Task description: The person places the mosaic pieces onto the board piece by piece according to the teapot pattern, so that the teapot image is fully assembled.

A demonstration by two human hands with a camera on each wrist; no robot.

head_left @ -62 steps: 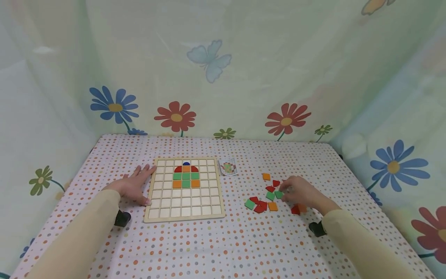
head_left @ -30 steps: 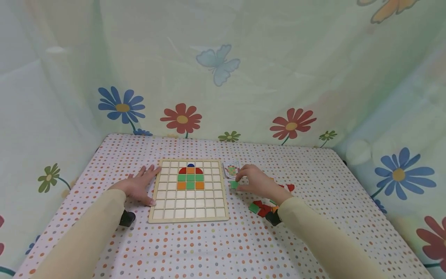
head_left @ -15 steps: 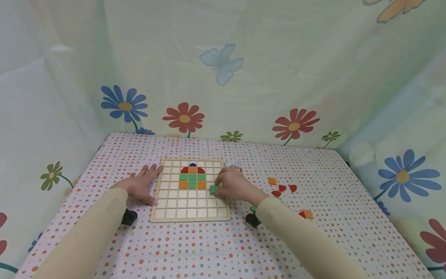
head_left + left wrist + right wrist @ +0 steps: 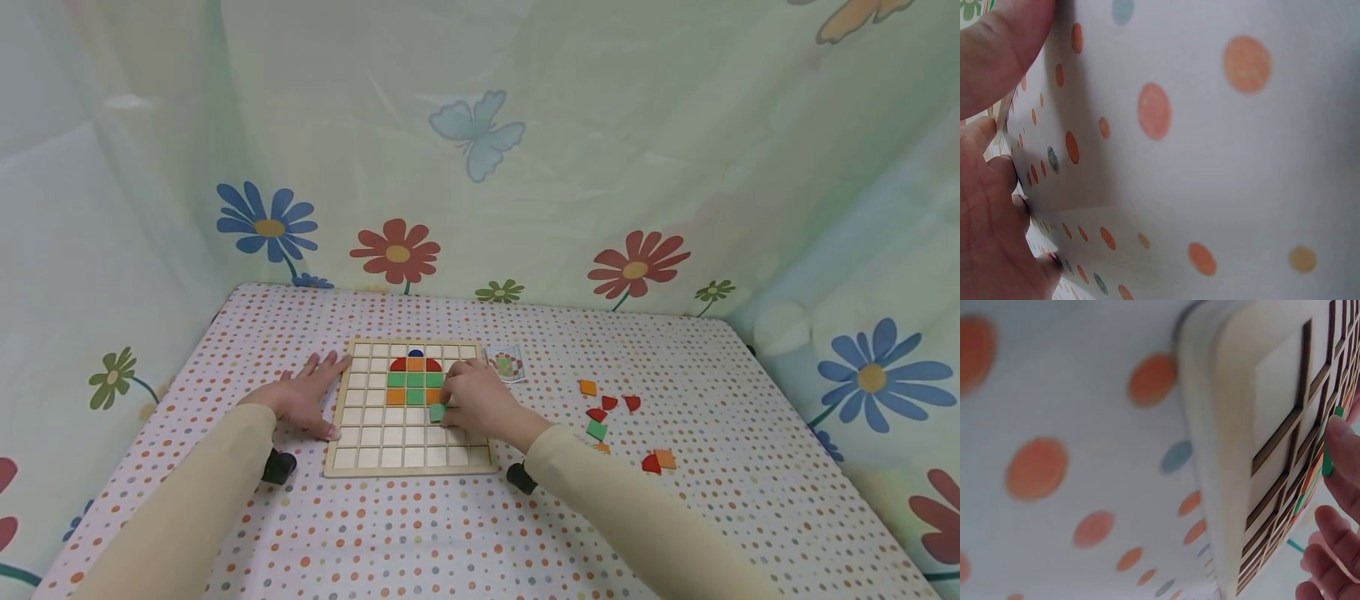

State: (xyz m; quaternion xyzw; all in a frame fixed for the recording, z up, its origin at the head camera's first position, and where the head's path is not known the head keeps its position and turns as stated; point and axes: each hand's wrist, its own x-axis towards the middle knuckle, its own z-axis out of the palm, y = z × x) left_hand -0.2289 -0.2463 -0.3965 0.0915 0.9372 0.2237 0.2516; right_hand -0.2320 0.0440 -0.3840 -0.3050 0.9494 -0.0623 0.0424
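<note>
My right hand (image 4: 480, 400) pinches a green square tile (image 4: 437, 413) over the wooden grid board (image 4: 363, 458), just below the orange tile at the right of the pattern. In the right wrist view, thumb and finger grip the green tile's edge near the board. The pattern has a blue half-round piece (image 4: 416, 353) on top, red curved pieces (image 4: 398, 365) beside an orange square, then green and orange squares. At the board's left edge my left hand (image 4: 302, 402) rests with fingers spread, thumb and fingertips touching the frame. The left wrist view shows the fingers on the spotted cloth side.
A small picture card (image 4: 506, 364) lies right of the board. Loose pieces are scattered farther right: an orange square (image 4: 588, 387), several red curved pieces (image 4: 597, 414), a green square (image 4: 596, 430) and another orange square (image 4: 664, 458). My right forearm hides part of this area.
From the loose pieces, my right hand has moved left with a green tile, past the card and over the board. My left hand has stayed at the board's left edge.
</note>
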